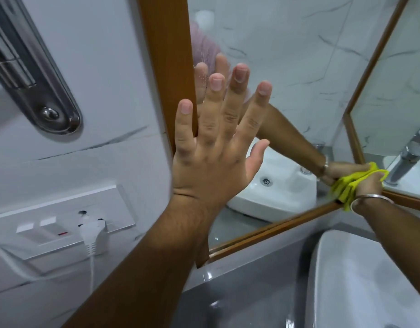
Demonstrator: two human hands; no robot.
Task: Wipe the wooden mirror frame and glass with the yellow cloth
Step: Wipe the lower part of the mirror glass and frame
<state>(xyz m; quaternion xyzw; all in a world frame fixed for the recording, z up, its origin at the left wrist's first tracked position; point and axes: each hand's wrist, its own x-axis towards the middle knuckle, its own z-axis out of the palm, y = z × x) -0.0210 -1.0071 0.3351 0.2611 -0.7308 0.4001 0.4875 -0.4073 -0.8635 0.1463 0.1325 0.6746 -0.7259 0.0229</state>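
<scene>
Head view: left hand (211,147), fingers spread wide, flat against the glass (287,67) and the upright side of the wooden mirror frame (167,55), holding nothing. Right hand (367,183) bunches the yellow cloth (346,188) at the frame's lower right corner; the bottom rail runs leftward from it, toward the left hand.

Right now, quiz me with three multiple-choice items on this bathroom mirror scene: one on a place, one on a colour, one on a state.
1. Where is the cloth?
A. at the mirror's lower right corner
B. in the basin
C. on the switch plate

2. What colour is the mirror frame?
A. white
B. brown wood
C. black

3. How is the left hand?
A. fisted
B. gripping a tap
C. flat, fingers spread

Answers:
1 A, the right hand bunches it against the frame's corner.
2 B, the frame shows a wood tone.
3 C, the fingers are splayed over the frame edge and glass.
</scene>
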